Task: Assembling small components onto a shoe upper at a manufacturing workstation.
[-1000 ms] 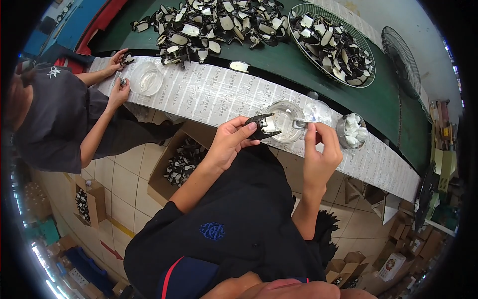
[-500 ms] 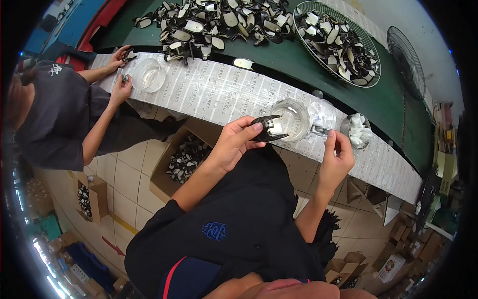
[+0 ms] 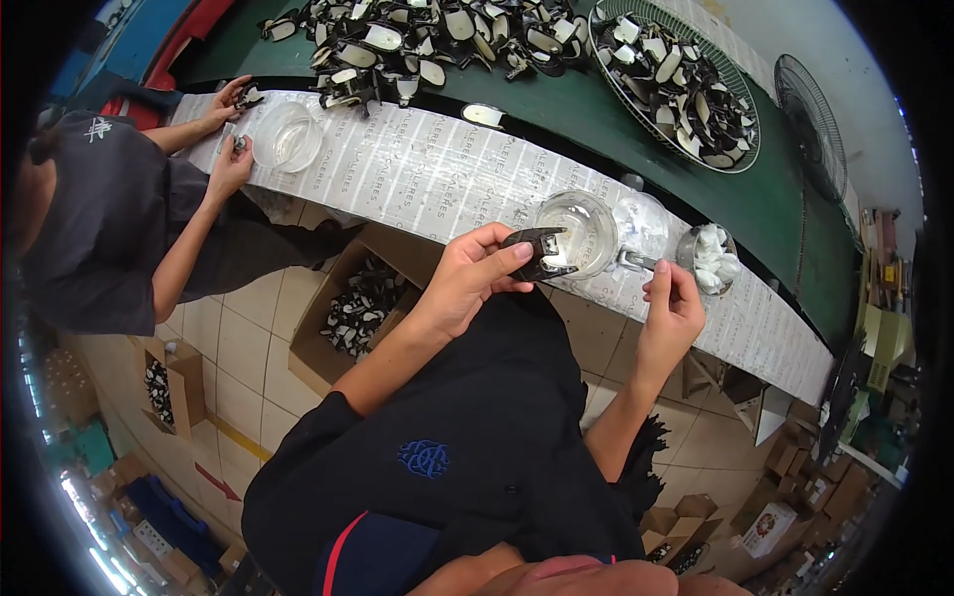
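My left hand (image 3: 475, 270) is closed on a black curved shoe part (image 3: 533, 254) with two prongs and a pale inside, held at the bench's near edge. Its prongs point right, toward a round clear tub (image 3: 578, 214) just beyond. My right hand (image 3: 673, 310) pinches a small tool (image 3: 641, 260) with a dark grip and a metallic-looking end; its exact kind is too small to tell. Clear plastic (image 3: 641, 221) lies behind the tool. Right of it stands a round container (image 3: 733, 282) of white crumpled pieces.
On the green belt lie a heap of black-and-white shoe parts (image 3: 383, 38) and a wire basket (image 3: 752, 159) of similar parts. A fan (image 3: 810, 124) stands far right. At left, a co-worker (image 3: 109, 228) works beside another clear tub (image 3: 288, 137). A carton (image 3: 310, 348) sits below the bench.
The shoe part in my left hand has turned slightly, showing less of its pale inside. My right hand keeps its pinch on the tool. The whole view has shifted a little.
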Available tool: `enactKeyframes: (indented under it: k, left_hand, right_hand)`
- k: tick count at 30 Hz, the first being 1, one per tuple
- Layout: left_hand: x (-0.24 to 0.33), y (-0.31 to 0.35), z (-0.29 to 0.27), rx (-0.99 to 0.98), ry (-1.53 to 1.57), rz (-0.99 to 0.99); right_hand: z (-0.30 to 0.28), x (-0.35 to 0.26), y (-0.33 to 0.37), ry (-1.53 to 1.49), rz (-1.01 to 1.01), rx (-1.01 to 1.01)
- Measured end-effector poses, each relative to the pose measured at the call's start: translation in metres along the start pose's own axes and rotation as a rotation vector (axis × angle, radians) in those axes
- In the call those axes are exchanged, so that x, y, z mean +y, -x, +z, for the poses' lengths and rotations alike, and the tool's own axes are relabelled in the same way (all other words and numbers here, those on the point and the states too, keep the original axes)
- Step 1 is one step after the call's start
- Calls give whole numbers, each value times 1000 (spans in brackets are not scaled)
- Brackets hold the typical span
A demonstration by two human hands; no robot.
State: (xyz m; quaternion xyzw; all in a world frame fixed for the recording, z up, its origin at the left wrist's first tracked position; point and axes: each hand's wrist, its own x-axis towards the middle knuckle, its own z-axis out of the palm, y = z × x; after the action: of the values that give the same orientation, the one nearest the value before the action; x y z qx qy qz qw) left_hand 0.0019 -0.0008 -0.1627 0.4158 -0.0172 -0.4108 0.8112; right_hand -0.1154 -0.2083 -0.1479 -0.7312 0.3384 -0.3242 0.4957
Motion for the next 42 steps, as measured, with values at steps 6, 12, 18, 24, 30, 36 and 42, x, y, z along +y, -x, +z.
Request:
enactKeyframes:
  k: [6,12,18,24,30,36,42]
  left_hand:
    - [-3,-2,-1,5,-37,11]
    - [-6,-2,0,20,-42,18]
    - [-3,-2,-2,18,-29,22]
    - [-8,0,-6,-12,17,27]
    - [-15,-7,-8,-77,59,18]
    - [-12,-3,-8,-75,46,27]
    - [-11,0,-10,-76,39,28]
  right_hand:
    - [14,-54,1,99,-311,-250]
    - [34,-80,6,219,-449,-414]
    - [35,-74,7,168,-399,-400]
    - [27,-44,3,-154,-31,-427]
    - [26,-21,0,-301,98,-427]
    - [27,-18,-1,-515,205,-394]
    - [28,-20,-1,-499,233,-404]
